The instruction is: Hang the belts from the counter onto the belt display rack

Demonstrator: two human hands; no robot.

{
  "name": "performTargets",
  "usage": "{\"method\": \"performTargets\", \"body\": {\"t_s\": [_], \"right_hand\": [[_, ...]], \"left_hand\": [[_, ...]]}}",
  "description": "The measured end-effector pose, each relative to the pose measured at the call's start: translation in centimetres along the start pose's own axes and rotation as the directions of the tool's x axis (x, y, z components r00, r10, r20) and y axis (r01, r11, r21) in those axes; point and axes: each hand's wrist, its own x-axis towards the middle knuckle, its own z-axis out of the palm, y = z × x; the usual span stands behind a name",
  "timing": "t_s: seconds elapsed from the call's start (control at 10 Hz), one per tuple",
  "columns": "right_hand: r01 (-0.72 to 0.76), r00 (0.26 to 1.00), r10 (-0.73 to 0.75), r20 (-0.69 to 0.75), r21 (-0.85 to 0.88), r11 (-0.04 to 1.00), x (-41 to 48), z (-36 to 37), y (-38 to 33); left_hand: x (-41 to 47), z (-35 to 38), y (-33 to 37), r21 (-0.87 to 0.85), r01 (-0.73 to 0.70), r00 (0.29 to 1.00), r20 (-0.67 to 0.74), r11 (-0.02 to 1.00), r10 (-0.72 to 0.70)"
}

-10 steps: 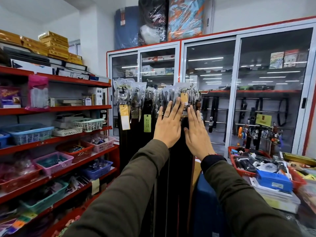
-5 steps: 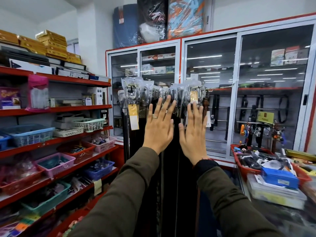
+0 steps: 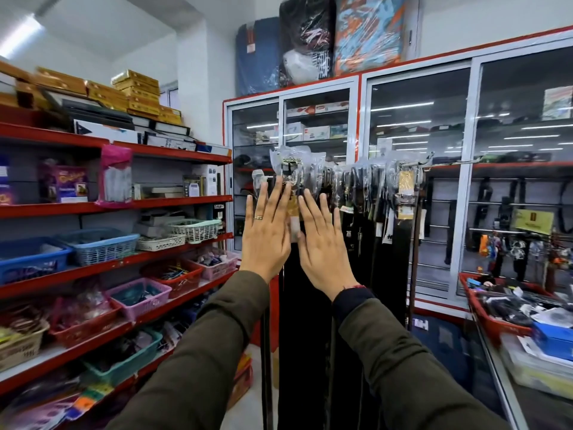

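Several black belts (image 3: 366,249) hang in a row from the belt display rack (image 3: 415,164), their buckles wrapped in clear plastic, with yellow and white tags. My left hand (image 3: 266,234) is raised flat, fingers spread, a ring on one finger, in front of the leftmost hanging belts. My right hand (image 3: 322,243) is flat beside it, palm toward the belts. Neither hand holds anything. I cannot tell whether the palms touch the belts. The glass counter (image 3: 508,395) is at the lower right.
Red shelves (image 3: 173,206) with baskets and boxes fill the left. Glass-door cabinets (image 3: 415,181) stand behind the rack. On the counter sit a red tray (image 3: 493,324) of small goods and a blue box (image 3: 552,339). A narrow floor strip runs between shelves and belts.
Both flat hands have slid left along the row of hanging belts, from its right part to its left end. The view has turned left too.
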Motion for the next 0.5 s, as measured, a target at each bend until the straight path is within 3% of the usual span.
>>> {"method": "performTargets", "body": {"t_s": [0.3, 0.5], "right_hand": [[-0.086, 0.993, 0.089, 0.074, -0.039, 0.996, 0.9, 1.0, 1.5], [-0.051, 0.996, 0.05, 0.068, 0.011, 0.999, -0.2, -0.5, 1.9]], "left_hand": [[1.7, 2.6, -0.3, -0.021, -0.018, 0.993, 0.113, 1.0, 0.021], [0.8, 2.1, 1.2, -0.009, 0.024, 0.998, 0.061, 1.0, -0.023]]}}
